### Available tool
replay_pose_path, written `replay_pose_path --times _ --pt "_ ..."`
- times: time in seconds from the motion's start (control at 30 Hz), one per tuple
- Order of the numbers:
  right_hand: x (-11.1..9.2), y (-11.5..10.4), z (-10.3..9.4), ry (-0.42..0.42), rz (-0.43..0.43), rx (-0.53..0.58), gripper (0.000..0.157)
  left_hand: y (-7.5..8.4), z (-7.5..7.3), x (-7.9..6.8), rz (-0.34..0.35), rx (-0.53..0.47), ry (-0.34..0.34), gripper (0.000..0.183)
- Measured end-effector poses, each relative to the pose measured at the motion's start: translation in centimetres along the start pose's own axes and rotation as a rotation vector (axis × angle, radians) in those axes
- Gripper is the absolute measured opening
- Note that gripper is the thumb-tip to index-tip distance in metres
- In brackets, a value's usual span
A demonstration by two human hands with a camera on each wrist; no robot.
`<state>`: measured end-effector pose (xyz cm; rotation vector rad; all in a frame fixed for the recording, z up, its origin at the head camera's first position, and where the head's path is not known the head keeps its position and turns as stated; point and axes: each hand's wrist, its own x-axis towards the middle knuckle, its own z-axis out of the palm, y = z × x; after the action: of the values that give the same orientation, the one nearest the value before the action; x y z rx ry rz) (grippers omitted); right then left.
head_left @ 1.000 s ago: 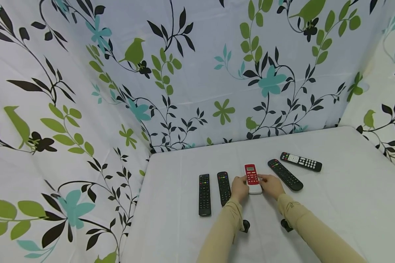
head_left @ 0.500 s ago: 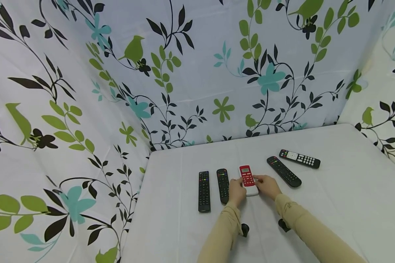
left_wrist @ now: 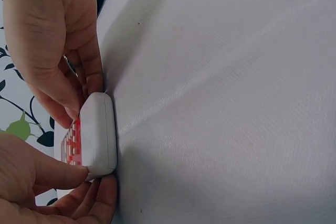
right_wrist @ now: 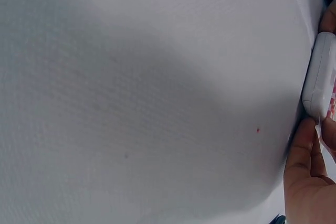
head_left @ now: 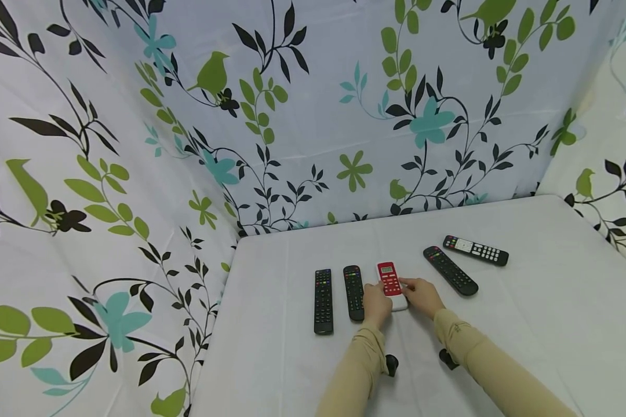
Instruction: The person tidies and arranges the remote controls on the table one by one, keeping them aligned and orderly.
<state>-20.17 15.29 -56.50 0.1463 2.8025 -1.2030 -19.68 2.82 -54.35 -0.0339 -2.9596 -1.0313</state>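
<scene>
Red-and-white remote control (head_left: pixel 390 281) was pinched along both sides by left hand (head_left: pixel 377 303) and right hand (head_left: pixel 422 295), likely for steadiness.

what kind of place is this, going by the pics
Probably a small staged indoor setup: a white-covered table, floral-patterned cloth hanging around it, and four black remotes laid out with a red-and-white remote.

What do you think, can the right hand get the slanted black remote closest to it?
Probably yes: only white tablecloth lies between the right hand and that black remote. But the hand is holding the red-and-white remote, so it would likely need to let go first.
</scene>
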Motion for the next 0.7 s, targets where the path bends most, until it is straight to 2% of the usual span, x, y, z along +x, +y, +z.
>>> replay_pose_path --times 0.2,0.7 --pt "-0.09 -0.05 0.41 0.014 -0.008 0.006 0.035 0.26 -0.15 -0.01 -0.025 0.067 -0.024 0.042" --pt "-0.65 -0.29 0.75 0.06 -0.014 0.015 0.035 0.42 -0.29 0.04 0.012 0.113 -0.013 0.042"
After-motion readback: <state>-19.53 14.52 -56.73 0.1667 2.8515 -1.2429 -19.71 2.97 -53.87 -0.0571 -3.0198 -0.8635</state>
